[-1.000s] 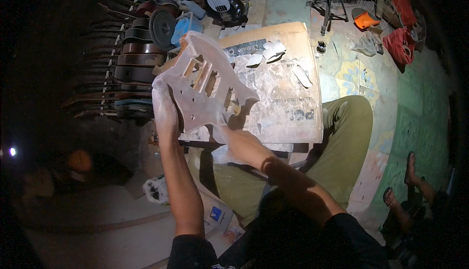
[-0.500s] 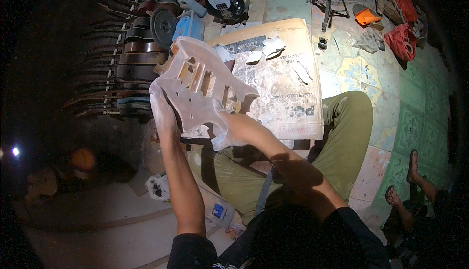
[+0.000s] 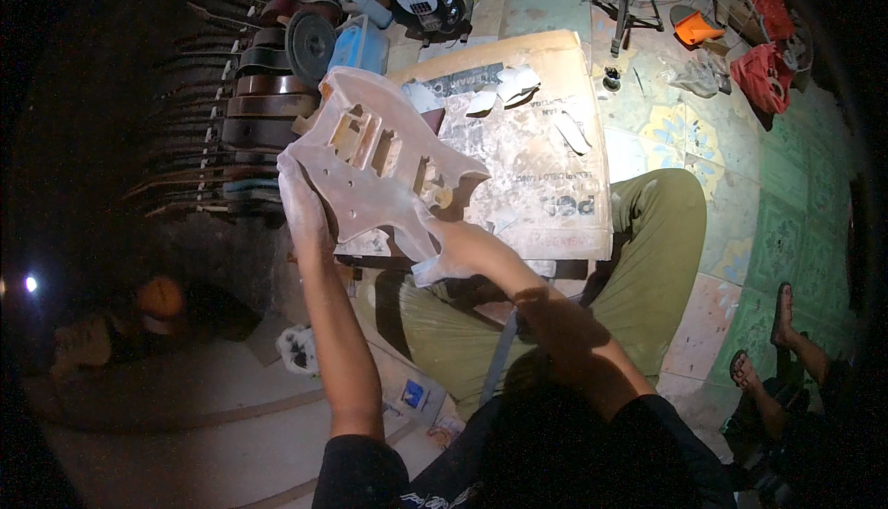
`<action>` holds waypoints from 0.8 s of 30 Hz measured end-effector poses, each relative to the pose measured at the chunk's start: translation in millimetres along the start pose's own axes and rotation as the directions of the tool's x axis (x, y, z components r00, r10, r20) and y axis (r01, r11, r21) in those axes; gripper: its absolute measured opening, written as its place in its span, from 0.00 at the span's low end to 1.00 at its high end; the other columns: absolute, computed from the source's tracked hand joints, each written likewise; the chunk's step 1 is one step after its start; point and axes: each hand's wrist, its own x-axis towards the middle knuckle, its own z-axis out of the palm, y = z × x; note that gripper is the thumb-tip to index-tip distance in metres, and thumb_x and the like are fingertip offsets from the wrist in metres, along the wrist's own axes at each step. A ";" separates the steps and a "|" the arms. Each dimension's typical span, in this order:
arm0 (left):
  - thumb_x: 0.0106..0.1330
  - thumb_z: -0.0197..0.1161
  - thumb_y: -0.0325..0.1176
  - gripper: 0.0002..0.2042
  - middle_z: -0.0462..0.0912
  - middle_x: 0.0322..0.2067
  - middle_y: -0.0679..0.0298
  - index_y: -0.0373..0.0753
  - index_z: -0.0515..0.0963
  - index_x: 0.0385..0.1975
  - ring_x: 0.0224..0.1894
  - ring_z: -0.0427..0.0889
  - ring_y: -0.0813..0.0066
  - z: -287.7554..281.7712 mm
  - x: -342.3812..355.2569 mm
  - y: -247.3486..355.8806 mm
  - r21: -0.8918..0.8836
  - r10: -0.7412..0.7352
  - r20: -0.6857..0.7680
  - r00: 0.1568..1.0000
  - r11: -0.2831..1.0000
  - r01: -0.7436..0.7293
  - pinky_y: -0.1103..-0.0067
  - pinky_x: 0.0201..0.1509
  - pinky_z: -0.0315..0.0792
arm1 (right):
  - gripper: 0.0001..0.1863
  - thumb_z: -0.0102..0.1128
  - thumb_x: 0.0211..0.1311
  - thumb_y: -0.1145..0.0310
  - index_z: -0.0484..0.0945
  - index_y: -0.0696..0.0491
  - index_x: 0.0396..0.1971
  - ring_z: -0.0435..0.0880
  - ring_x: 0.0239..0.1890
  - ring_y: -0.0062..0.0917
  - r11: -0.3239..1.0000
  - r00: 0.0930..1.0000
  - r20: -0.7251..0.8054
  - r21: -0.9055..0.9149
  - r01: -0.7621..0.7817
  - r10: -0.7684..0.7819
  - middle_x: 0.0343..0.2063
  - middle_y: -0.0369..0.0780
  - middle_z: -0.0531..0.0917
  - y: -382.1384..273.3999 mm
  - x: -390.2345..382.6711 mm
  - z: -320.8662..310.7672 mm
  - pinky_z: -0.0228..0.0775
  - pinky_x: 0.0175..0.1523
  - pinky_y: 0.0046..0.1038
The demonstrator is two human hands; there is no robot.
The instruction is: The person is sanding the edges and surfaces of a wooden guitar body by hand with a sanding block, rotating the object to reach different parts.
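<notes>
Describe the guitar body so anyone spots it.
Start at the big flat cardboard. Over its left side, the left hand and right hand hold a pale guitar body. Unlike the black bass beyond and the row of guitars at left, it has no neck; open cavities show in its face.

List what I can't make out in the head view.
Head view:
Guitar body: underside faces away from the camera.
Left hand: most fingers hidden behind the guitar body.
Tripod: top cut off by the upper edge.
Row of guitars: several neck ends fade into darkness.
</notes>
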 end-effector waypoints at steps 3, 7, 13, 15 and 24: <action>0.79 0.38 0.53 0.26 0.76 0.50 0.58 0.35 0.68 0.58 0.50 0.77 0.69 0.5 -0.5 1.1 -0.007 0.024 0.012 1.000 1.000 -0.024 0.71 0.56 0.73 | 0.66 0.75 0.46 0.49 0.35 0.55 0.75 0.83 0.44 0.52 0.999 0.999 0.024 0.015 0.033 -0.034 0.41 0.61 0.82 -19.6 -0.2 7.1 0.73 0.53 0.38; 0.79 0.40 0.52 0.25 0.76 0.50 0.58 0.35 0.68 0.57 0.51 0.77 0.69 -8.4 6.7 -7.5 -0.027 -0.005 0.033 0.999 1.000 0.006 0.71 0.56 0.73 | 0.66 0.74 0.47 0.47 0.34 0.54 0.75 0.82 0.44 0.54 0.992 0.992 0.024 0.026 0.124 -0.124 0.43 0.64 0.80 -23.8 -0.2 18.1 0.73 0.54 0.38; 0.79 0.42 0.50 0.23 0.76 0.49 0.58 0.35 0.69 0.56 0.49 0.77 0.69 -7.8 18.5 -11.7 -0.104 -0.027 0.038 0.999 0.994 0.031 0.72 0.55 0.73 | 0.63 0.74 0.49 0.49 0.39 0.54 0.75 0.84 0.47 0.45 0.997 1.000 0.022 0.077 0.020 -0.021 0.49 0.61 0.80 67.4 8.0 35.7 0.72 0.57 0.33; 0.79 0.45 0.48 0.21 0.77 0.49 0.59 0.35 0.70 0.55 0.48 0.78 0.69 -14.7 24.5 -16.7 -0.151 -0.038 0.034 0.999 0.988 0.043 0.73 0.55 0.73 | 0.52 0.74 0.53 0.56 0.52 0.56 0.73 0.84 0.48 0.36 0.986 0.996 0.082 0.162 0.031 -0.045 0.51 0.55 0.82 92.8 -0.8 41.3 0.72 0.57 0.31; 0.46 0.81 0.43 0.33 0.83 0.43 0.57 0.31 0.75 0.49 0.46 0.82 0.68 -43.1 27.7 -25.7 0.457 0.363 0.254 0.897 0.772 -0.442 0.73 0.53 0.74 | 0.24 0.74 0.53 0.68 0.78 0.56 0.50 0.80 0.49 0.23 0.928 0.814 -0.567 0.357 0.105 0.126 0.45 0.40 0.83 25.1 -75.0 -38.8 0.72 0.55 0.26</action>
